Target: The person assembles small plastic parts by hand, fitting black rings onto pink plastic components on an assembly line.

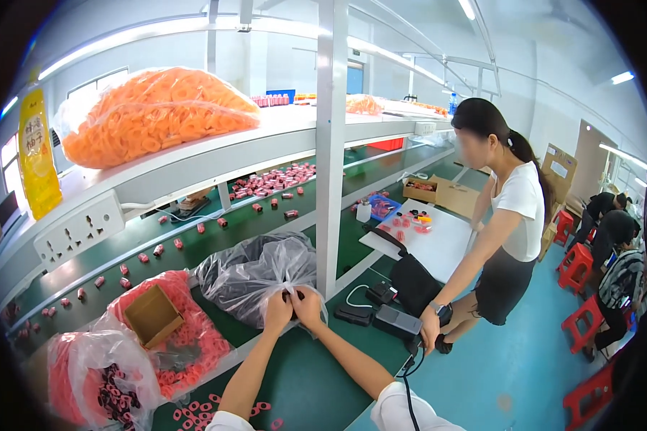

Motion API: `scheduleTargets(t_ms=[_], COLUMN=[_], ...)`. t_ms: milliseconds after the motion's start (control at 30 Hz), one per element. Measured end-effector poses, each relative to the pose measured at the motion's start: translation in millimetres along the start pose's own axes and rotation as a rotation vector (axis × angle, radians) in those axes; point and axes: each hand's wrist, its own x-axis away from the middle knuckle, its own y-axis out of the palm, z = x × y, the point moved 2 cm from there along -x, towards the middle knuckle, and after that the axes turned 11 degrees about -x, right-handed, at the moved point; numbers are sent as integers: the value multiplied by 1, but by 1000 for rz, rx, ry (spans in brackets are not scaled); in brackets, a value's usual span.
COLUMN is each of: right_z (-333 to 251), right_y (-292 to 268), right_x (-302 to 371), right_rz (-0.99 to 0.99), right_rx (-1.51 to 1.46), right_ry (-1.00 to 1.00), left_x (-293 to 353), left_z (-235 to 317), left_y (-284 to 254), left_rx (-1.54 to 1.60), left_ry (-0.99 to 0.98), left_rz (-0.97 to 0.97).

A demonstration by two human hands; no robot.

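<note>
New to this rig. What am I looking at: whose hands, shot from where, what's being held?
No machine here: a person works with two bare hands. The single picture comes from a wide fisheye camera on that person's head, looking down, so straight edges bend toward the rim. Picture left is the wearer's left.

The left hand and right hand meet at the bunched plastic of a clear bag, gripping it; its dark contents can't be made out.

On the green surface, to the left, are bagged pink pieces with an open cardboard box on top; loose pink pieces lie near the left forearm. A bag of orange rings sits on the shelf above. The co-worker in white, at right, is someone else.
</note>
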Motion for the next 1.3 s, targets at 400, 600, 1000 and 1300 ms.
scheduleTargets(t_ms=[400, 600, 1000, 1300], right_z=[10, 15, 25, 5], right_y=[-1, -8, 1, -14], right_x=[41, 29, 50, 58], right_rz=[-410, -300, -329, -506], right_rx=[158, 132, 185, 46], right_ry=[-181, -128, -108, -238], left_x=[29, 33, 47, 103], left_z=[4, 7, 38, 48], left_y=[-5, -3, -25, -81], left_rx=[85, -138, 79, 175], left_ry=[11, 255, 286, 457], left_rz=[284, 252, 342, 162])
